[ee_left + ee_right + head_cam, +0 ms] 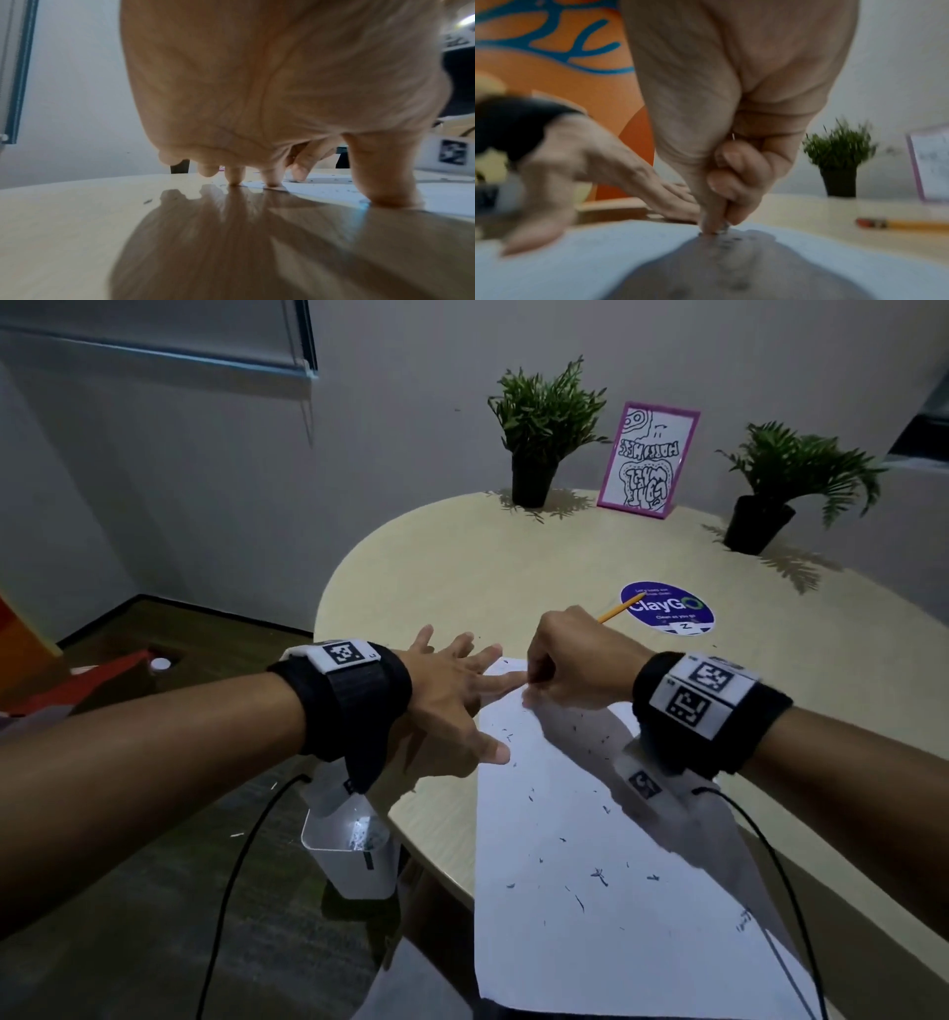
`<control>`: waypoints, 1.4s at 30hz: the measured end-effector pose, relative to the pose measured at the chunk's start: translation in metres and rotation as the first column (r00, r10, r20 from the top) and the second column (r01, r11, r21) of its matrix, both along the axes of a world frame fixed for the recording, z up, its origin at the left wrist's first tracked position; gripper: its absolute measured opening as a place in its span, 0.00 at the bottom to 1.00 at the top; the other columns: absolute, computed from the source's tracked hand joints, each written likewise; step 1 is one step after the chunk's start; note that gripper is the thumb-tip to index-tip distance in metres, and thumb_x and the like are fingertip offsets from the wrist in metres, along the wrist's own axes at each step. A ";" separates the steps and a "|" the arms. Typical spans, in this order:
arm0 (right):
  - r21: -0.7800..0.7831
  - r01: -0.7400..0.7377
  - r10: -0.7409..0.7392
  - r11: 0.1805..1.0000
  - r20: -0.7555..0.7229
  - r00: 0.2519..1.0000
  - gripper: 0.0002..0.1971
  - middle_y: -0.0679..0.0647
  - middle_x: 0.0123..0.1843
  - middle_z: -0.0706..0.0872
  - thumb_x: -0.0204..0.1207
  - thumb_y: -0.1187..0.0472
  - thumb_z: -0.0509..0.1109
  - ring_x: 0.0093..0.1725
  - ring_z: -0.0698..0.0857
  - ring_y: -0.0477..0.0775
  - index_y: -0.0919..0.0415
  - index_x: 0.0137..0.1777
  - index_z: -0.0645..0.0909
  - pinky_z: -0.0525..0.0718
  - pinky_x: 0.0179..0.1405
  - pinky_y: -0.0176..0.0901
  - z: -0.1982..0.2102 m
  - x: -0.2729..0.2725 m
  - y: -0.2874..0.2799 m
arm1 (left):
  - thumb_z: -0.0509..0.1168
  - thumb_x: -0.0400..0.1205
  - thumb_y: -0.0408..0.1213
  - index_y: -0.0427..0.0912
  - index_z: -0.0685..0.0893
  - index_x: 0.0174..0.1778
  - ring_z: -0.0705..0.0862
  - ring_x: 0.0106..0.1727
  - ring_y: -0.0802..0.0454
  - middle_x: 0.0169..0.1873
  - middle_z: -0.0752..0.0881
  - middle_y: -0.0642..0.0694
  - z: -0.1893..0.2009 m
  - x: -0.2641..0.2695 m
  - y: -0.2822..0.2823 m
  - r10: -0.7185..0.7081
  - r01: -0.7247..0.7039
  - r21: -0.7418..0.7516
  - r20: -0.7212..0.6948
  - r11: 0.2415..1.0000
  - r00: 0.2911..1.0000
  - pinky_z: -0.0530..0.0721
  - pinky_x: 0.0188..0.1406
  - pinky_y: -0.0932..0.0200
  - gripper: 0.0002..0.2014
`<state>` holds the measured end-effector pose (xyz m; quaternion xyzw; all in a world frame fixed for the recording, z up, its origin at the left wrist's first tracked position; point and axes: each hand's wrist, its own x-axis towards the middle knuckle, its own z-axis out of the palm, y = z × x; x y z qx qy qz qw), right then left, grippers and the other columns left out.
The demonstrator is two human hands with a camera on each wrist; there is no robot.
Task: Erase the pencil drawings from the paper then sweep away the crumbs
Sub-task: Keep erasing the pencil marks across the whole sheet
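Observation:
A white paper (590, 865) lies on the round beige table (462, 567), strewn with dark eraser crumbs (598, 875). My left hand (462, 680) is spread flat, its straight fingers pressing the paper's far left corner and the table beside it; its fingertips (272, 182) touch down at the paper's edge (334, 190). My right hand (531, 683) is curled and pinches a small grey eraser (722, 226) against the paper (577, 263) near that far corner, right beside the left index finger. Most of the eraser is hidden by the fingers.
A yellow pencil (619, 611) lies beyond my right hand by a blue round sticker (667, 607). Two potted plants (539, 433) and a pink-framed sign (648, 460) stand at the table's back. A white bin (354, 850) sits on the floor under the left table edge.

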<state>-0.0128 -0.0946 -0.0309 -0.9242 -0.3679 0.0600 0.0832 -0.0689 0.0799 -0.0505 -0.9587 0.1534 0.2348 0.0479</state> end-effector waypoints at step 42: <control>-0.047 0.029 -0.027 0.998 0.031 0.999 0.06 0.54 0.32 0.89 0.70 0.60 0.81 0.37 0.87 0.54 0.62 0.36 0.91 0.87 0.37 0.44 0.007 0.017 0.002 | 0.56 0.73 0.79 0.64 0.32 0.85 0.30 0.86 0.46 0.86 0.33 0.55 0.014 0.002 -0.019 0.070 -0.060 0.165 -0.051 0.984 0.996 0.26 0.78 0.28 0.53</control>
